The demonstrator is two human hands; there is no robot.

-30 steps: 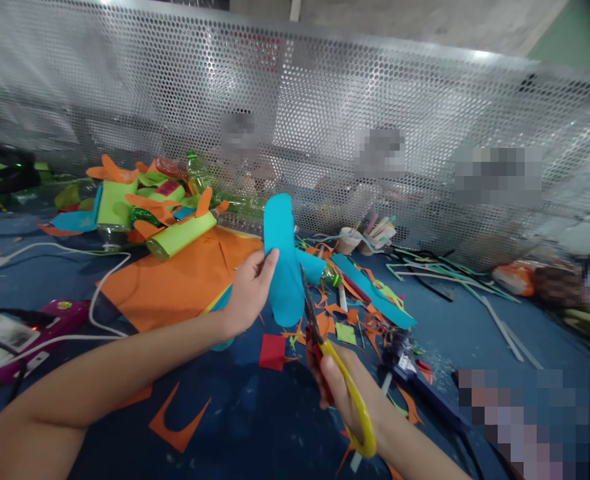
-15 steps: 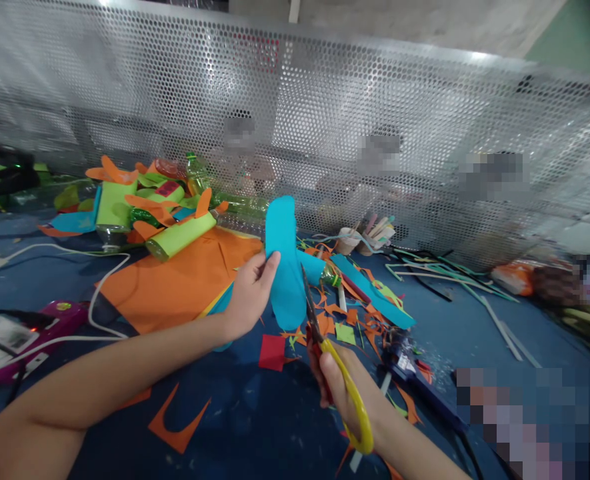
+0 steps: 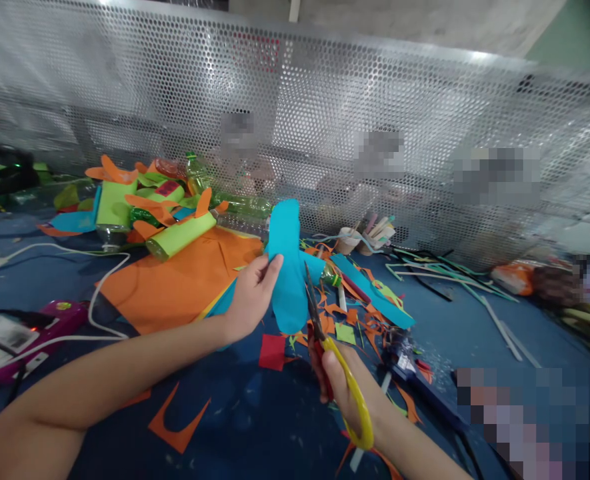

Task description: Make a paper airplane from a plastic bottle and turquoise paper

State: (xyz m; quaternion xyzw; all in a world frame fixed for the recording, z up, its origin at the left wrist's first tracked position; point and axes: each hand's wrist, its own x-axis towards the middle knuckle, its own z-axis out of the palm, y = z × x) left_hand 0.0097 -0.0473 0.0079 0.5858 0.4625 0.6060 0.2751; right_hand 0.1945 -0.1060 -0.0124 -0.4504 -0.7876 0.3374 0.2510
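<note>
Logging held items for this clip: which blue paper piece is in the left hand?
The upright, round-ended blue paper strip, held in the left hand; the straight-edged blue strip to its right lies among scraps, unheld.

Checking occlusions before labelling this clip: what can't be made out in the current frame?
All head view:
Left hand's far fingers: hidden by the blue paper.
Green-capped bottle, left part: behind that paper.
Whether the scissors' tip touches the paper: too small to tell.
People: obscured by perforated panel and pixelation.
Lower-right patch: pixelated.
Right forearm: cut by bottom edge.
</note>
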